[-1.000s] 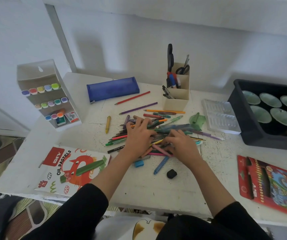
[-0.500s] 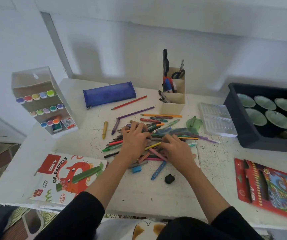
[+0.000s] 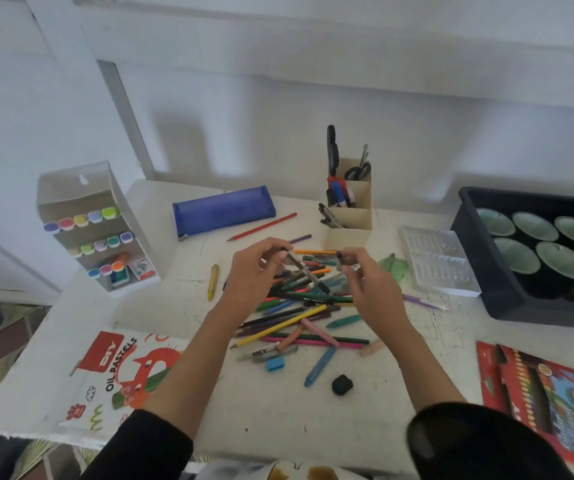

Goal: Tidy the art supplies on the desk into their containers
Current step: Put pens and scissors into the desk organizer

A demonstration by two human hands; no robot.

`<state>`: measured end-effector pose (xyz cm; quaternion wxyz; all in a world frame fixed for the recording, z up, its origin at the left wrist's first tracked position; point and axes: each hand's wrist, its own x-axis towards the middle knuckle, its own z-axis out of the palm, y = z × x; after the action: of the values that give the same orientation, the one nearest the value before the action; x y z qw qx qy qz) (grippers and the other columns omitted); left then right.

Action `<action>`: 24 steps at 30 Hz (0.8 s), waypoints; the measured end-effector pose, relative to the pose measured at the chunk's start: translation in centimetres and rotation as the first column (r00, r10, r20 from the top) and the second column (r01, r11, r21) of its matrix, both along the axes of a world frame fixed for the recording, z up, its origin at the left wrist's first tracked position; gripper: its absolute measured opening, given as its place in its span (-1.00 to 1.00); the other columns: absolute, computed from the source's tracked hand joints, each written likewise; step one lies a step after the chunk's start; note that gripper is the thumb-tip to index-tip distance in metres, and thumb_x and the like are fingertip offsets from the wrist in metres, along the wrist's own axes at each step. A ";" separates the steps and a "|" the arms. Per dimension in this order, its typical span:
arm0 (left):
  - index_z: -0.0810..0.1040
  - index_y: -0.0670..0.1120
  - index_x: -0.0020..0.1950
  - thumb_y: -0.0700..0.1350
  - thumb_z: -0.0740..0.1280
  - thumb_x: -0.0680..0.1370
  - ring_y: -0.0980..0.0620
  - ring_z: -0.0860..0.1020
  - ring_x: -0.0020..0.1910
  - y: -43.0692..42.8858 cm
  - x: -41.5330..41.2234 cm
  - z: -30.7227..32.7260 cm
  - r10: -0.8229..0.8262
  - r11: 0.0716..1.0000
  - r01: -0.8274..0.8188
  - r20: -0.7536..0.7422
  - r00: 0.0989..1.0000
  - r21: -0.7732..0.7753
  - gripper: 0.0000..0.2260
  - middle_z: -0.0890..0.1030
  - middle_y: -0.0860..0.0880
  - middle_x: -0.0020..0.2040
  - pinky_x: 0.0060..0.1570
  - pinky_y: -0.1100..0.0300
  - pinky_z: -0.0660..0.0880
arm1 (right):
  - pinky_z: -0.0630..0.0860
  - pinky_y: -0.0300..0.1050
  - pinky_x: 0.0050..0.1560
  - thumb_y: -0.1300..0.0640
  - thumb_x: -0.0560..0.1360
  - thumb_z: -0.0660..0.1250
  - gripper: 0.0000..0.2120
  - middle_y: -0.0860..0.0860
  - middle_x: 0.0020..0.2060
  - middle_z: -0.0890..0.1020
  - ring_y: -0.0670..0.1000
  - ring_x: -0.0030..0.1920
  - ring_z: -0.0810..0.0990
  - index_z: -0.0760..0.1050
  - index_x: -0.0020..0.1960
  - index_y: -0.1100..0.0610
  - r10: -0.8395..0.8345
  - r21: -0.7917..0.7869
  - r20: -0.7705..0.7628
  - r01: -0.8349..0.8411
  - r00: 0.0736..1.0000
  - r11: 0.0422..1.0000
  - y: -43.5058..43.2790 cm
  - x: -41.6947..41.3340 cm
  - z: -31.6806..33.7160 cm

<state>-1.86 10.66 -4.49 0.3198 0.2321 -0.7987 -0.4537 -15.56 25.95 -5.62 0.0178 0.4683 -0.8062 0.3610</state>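
Observation:
A heap of coloured pencils, pens and crayons lies mid-desk. Above it my left hand pinches a dark grey pen by its upper end, the pen slanting down to the right. My right hand pinches a small dark piece, maybe a cap, at its fingertips. Behind the heap stands a beige pen holder with scissors and pens. A blue pencil case lies at the back left. A white marker rack stands at the left.
An oil pastels box lies front left, a red pencil pack front right. A black tub of green-lidded pots sits right, a clear plastic tray beside it. Blue eraser, black lump, yellow crayon.
Both hands have lifted off the heap, where they were pressing and sorting. The left now holds a dark pen and the right a small dark piece. The view tilted up.

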 end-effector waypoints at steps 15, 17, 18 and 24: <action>0.61 -0.10 0.06 -0.25 0.29 0.57 0.25 0.55 -0.17 -2.9 -9.5 2.0 0.077 0.995 -0.084 -0.119 0.990 -0.061 -0.86 0.62 0.07 -0.12 -0.16 0.49 0.39 | 0.54 -0.10 -0.24 0.20 0.60 0.18 -0.87 0.01 -0.16 0.58 0.05 -0.24 0.60 0.40 0.12 0.19 -0.117 -0.222 0.009 0.116 0.993 0.968 -4.7 -7.1 6.0; 0.61 -0.12 0.09 -0.23 0.30 0.57 0.27 0.52 -0.15 -3.3 -10.6 1.4 0.061 0.992 -0.069 -0.079 0.995 -0.104 -0.85 0.64 0.01 -0.07 -0.12 0.43 0.42 | 0.51 -0.01 -0.29 0.19 0.60 0.17 -0.88 0.09 -0.22 0.59 0.11 -0.29 0.57 0.41 0.11 0.19 -0.096 -0.163 -0.066 0.084 0.993 0.983 -5.6 -7.4 5.1; 0.60 -0.12 0.12 -0.22 0.30 0.57 0.23 0.52 -0.11 -3.4 -11.1 1.1 0.044 0.990 -0.051 -0.051 0.998 -0.135 -0.84 0.64 -0.03 -0.03 -0.06 0.30 0.47 | 0.48 -0.02 -0.30 0.19 0.60 0.17 -0.87 0.12 -0.23 0.59 0.13 -0.30 0.56 0.42 0.11 0.20 -0.095 -0.122 -0.102 0.083 0.990 0.989 -6.0 -7.5 4.6; 0.53 0.01 0.30 -0.09 0.31 0.55 -0.09 0.35 0.04 -3.6 -11.8 -0.7 0.054 0.885 0.071 0.252 0.966 -0.460 -0.69 0.42 -0.11 0.08 -0.08 0.06 0.31 | 0.48 -0.05 -0.21 0.22 0.58 0.18 -0.79 0.17 -0.10 0.62 0.16 -0.17 0.58 0.47 0.18 0.21 -0.094 0.059 -0.111 0.101 0.989 0.993 -7.2 -8.4 1.6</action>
<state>-13.64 7.08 -5.22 0.2575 0.2022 -0.9198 -0.2162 -23.92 18.71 -4.05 0.0638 0.4475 -0.8372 0.3077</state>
